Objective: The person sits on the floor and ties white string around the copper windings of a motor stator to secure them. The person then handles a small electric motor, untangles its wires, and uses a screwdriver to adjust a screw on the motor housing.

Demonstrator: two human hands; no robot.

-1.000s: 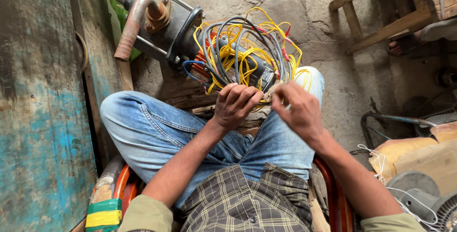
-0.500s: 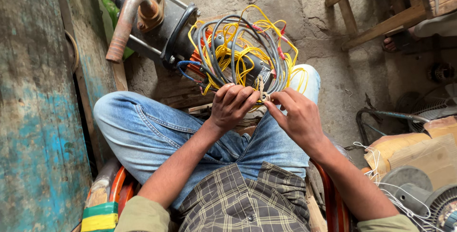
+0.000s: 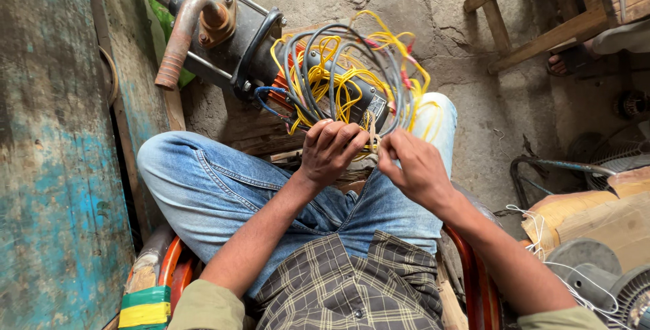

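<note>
The right hand (image 3: 414,167) has dropped closer to the left hand (image 3: 330,150); both pinch thin wires (image 3: 345,79) just beyond them, beside the motor (image 3: 230,35), sorting leads.

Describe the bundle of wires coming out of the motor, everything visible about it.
The wire bundle is a loose tangle of mostly yellow and grey insulated leads, with a few red and blue ones, looping up out of the open end of the dark pump motor. It arches over the motor's end, above the person's knees. The left hand grips its lower strands; the right hand pinches a thin pale strand beside it.
</note>
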